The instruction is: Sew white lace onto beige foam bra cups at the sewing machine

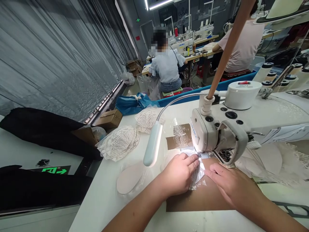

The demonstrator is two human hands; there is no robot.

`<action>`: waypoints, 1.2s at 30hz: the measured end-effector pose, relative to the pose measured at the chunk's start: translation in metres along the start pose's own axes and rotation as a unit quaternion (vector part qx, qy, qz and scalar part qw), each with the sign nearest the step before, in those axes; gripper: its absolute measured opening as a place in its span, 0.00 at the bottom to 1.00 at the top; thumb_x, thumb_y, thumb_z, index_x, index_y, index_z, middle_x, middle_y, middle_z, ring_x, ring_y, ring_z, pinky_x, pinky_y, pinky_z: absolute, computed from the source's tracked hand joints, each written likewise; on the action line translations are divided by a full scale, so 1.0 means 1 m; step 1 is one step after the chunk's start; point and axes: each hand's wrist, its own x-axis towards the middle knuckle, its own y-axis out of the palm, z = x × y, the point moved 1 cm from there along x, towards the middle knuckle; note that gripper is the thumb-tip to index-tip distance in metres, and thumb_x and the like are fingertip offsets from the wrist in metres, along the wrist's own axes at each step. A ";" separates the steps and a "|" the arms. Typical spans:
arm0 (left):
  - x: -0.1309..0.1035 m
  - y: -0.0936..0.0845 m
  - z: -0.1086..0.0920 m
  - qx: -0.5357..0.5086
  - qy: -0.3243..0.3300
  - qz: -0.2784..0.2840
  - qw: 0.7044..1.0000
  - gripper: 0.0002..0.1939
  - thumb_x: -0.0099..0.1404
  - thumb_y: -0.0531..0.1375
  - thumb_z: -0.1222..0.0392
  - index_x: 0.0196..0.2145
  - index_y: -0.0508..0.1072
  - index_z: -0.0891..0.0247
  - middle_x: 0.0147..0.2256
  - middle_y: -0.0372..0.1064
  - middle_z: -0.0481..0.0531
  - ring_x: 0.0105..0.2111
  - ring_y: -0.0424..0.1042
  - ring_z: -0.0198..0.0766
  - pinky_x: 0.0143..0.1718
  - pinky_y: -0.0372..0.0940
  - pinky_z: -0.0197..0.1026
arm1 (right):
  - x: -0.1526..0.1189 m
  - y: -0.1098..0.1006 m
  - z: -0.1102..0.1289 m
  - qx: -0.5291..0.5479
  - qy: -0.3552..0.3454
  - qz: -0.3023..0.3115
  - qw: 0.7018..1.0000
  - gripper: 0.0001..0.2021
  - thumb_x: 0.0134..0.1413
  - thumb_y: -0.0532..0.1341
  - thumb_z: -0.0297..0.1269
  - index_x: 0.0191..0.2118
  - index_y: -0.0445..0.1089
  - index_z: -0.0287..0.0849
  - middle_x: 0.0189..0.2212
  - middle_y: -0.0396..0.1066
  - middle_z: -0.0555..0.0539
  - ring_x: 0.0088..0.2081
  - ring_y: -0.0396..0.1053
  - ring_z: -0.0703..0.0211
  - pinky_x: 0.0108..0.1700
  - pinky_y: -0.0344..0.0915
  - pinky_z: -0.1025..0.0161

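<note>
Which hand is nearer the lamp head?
Left. The left hand rests on white fabric, right of the lamp head; the right hand is farther right, by the fabric's edge.

Our way ahead blocked by the sewing machine head (205, 132), lamp (153, 143) standing left of our left hand (181, 172), pale fabric (276, 158) crowding beyond our right hand (224, 180), free room toward us over the brown sheet (195, 203) between our forearms (142, 203)

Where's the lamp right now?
In the head view, the lamp is near the middle, left of the sewing machine, showing between the lace piles and the left hand.
</note>
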 end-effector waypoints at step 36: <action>0.006 0.004 0.024 -0.032 -0.008 -0.084 0.996 0.22 0.62 0.55 0.66 0.54 0.69 0.64 0.54 0.66 0.60 0.48 0.65 0.50 0.49 0.62 0.51 | 0.001 0.012 -0.007 -0.074 0.073 0.046 0.994 0.27 0.53 0.48 0.23 0.54 0.71 0.47 0.36 0.75 0.43 0.28 0.74 0.59 0.20 0.64 0.68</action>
